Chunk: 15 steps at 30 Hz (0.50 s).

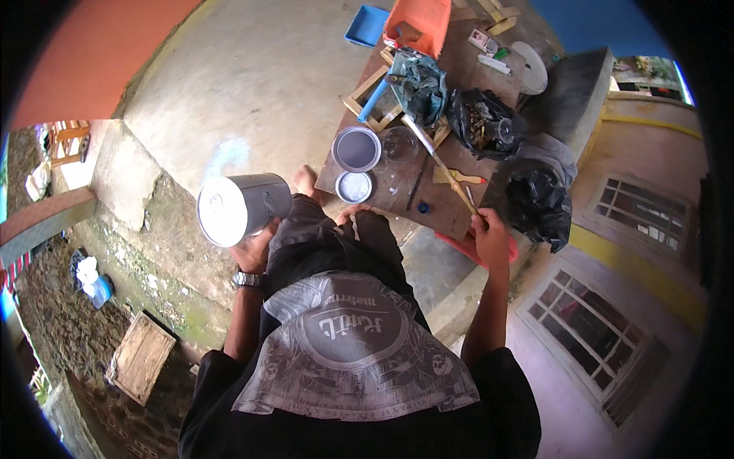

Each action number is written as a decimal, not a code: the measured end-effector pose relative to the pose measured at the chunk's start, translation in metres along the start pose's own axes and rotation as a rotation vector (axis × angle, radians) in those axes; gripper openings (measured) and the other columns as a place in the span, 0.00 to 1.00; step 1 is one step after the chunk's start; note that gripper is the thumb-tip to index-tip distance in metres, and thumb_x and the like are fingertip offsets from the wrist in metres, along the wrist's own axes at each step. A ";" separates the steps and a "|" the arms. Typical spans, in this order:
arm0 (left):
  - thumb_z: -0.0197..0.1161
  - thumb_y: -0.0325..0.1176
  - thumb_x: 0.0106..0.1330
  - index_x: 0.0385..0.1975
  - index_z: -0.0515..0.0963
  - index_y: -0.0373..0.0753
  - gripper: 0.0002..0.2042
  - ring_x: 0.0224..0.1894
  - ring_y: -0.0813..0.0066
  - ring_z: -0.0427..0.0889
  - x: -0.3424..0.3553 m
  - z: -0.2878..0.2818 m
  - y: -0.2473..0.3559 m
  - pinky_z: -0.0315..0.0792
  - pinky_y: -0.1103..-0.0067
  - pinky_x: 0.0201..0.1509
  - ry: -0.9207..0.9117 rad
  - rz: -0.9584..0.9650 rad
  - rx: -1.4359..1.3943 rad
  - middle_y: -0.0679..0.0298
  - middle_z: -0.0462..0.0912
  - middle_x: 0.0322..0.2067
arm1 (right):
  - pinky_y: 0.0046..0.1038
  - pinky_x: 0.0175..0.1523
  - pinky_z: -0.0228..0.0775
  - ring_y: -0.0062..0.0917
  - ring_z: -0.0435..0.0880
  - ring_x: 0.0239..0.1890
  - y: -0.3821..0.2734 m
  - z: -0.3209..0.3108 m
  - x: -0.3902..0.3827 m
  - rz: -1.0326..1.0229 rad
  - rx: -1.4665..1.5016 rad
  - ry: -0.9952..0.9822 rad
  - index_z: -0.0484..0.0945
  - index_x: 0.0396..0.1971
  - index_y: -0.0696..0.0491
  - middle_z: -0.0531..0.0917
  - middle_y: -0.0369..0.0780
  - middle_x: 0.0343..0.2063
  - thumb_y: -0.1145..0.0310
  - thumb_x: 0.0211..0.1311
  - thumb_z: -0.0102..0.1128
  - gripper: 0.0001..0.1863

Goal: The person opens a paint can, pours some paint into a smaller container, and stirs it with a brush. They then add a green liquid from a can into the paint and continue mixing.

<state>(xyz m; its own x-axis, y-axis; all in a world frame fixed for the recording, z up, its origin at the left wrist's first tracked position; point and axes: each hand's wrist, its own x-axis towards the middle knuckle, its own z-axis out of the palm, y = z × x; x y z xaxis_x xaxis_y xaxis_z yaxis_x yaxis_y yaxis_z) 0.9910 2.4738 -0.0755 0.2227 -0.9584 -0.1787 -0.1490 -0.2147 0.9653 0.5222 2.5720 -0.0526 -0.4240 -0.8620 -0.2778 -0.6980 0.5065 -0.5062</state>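
Observation:
On my left, a large metal paint can (264, 197) lies tilted on its side, its round white end turned to the left. My left hand (256, 246) is closed against its near side, with a watch on the wrist. My right hand (489, 229) has its fingers closed round the lower end of a long stick (440, 164), whose far end is whitish. Beside the stick, a paintbrush (462, 178) with a yellow and red handle lies on the brown board. An open grey-rimmed tin (356, 148) and a smaller tin of white paint (354, 187) stand on the board's left edge.
A clear plastic cup (399, 144) stands beside the tins, with a blue cap (423, 207) nearer me. Farther off are black plastic bags (485, 122), a wooden frame (359, 99), an orange crate (419, 23) and a blue tray (367, 25). A windowed wall (589, 329) borders the right.

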 end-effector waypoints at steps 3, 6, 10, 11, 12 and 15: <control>0.80 0.30 0.44 0.49 0.75 0.26 0.31 0.43 0.66 0.81 0.022 -0.003 0.004 0.76 0.71 0.50 0.016 0.035 0.043 0.55 0.83 0.43 | 0.35 0.39 0.73 0.39 0.83 0.34 -0.019 -0.017 -0.003 0.120 0.047 -0.105 0.78 0.39 0.57 0.83 0.46 0.28 0.64 0.67 0.56 0.11; 0.80 0.30 0.44 0.48 0.76 0.26 0.30 0.43 0.66 0.81 0.041 -0.003 0.001 0.76 0.71 0.49 0.032 0.093 0.032 0.55 0.83 0.43 | 0.30 0.37 0.71 0.30 0.81 0.28 -0.050 -0.038 -0.006 0.171 0.090 -0.133 0.79 0.38 0.57 0.82 0.42 0.24 0.64 0.69 0.55 0.11; 0.80 0.29 0.44 0.48 0.76 0.26 0.30 0.43 0.66 0.82 0.055 -0.004 0.004 0.77 0.72 0.49 0.031 0.126 0.004 0.55 0.83 0.43 | 0.22 0.34 0.68 0.18 0.75 0.25 -0.084 -0.066 -0.023 0.198 0.340 -0.106 0.81 0.38 0.57 0.79 0.36 0.21 0.66 0.69 0.56 0.10; 0.80 0.28 0.44 0.47 0.76 0.26 0.29 0.42 0.66 0.82 0.057 -0.004 0.006 0.77 0.72 0.49 0.022 0.122 -0.004 0.55 0.83 0.42 | 0.20 0.34 0.67 0.15 0.74 0.27 -0.087 -0.073 -0.025 0.236 0.382 -0.132 0.79 0.45 0.56 0.80 0.34 0.24 0.68 0.69 0.54 0.10; 0.80 0.28 0.44 0.47 0.77 0.26 0.29 0.42 0.67 0.82 0.059 -0.001 0.008 0.77 0.72 0.49 0.015 0.117 -0.012 0.55 0.83 0.42 | 0.19 0.34 0.66 0.14 0.72 0.26 -0.093 -0.075 -0.031 0.210 0.465 -0.111 0.76 0.48 0.56 0.80 0.35 0.26 0.68 0.70 0.53 0.11; 0.80 0.28 0.44 0.46 0.77 0.26 0.28 0.42 0.67 0.82 0.066 0.001 0.006 0.77 0.72 0.49 -0.023 0.104 -0.035 0.55 0.83 0.41 | 0.20 0.37 0.66 0.16 0.73 0.28 -0.126 -0.087 -0.046 0.102 0.655 -0.138 0.66 0.59 0.56 0.82 0.42 0.40 0.72 0.71 0.47 0.18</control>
<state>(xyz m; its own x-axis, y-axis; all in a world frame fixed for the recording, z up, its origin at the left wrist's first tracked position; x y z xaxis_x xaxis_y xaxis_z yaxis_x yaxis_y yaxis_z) 1.0037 2.4088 -0.0815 0.1854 -0.9793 -0.0816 -0.1366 -0.1079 0.9847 0.5791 2.5494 0.0950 -0.3612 -0.8272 -0.4305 -0.1457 0.5060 -0.8501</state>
